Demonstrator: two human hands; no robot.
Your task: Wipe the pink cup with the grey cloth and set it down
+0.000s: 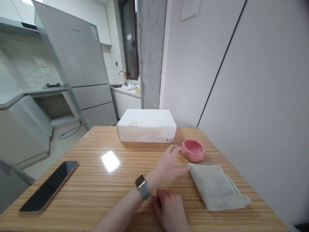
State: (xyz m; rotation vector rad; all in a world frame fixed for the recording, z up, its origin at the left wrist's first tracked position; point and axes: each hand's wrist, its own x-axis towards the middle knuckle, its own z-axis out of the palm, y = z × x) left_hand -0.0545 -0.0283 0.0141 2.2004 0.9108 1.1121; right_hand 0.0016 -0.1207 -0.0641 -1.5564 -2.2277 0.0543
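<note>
The left hand, its fingers spread apart, hovered beside the pink dish, which stood on the table just beyond the folded cloth. The right hand lay curled below, its grip impossible to tell.

A home kitchen — tall fridge, curved tap by a sink, white cupboards.

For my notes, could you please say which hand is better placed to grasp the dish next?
Probably the left hand: it is open close beside the dish, while the right hand is clearly farther away.
</note>
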